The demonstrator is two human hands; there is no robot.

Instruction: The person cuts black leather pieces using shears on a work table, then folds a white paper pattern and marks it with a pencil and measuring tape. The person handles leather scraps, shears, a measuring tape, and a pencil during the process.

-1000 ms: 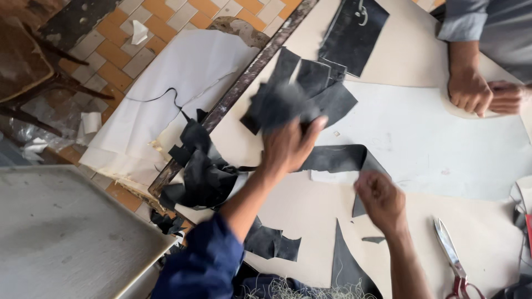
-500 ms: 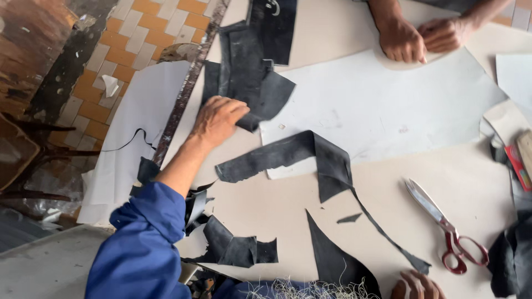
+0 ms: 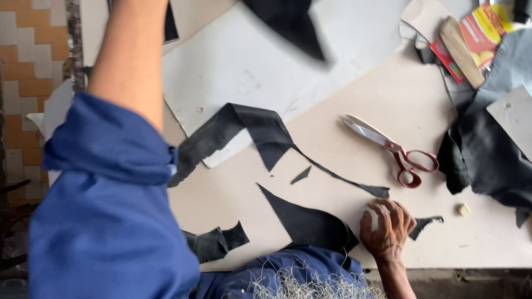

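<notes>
My left arm [image 3: 130,61] in a rolled blue sleeve reaches up past the top edge, so my left hand is out of sight. My right hand [image 3: 388,224] rests on the beige table [image 3: 399,99] near its front edge, fingers loosely spread and holding nothing. It lies between a black triangular leather piece [image 3: 310,221] and a small black scrap [image 3: 426,223]. A long bent black strip [image 3: 244,127] lies across the middle, partly on a white sheet [image 3: 249,66]. Red-handled scissors [image 3: 388,147] lie shut above my right hand.
A dark cloth pile [image 3: 487,160] and a grey card [image 3: 515,113] sit at the right. A wooden tool [image 3: 460,44] and a colourful packet [image 3: 485,25] lie at top right. More black offcuts [image 3: 216,243] lie by the front edge, and a blurred black piece [image 3: 288,22] at the top.
My left arm has stretched farther up, taking the hand out of view. My right hand has come up onto the table edge. The other person's hands are no longer in view.
</notes>
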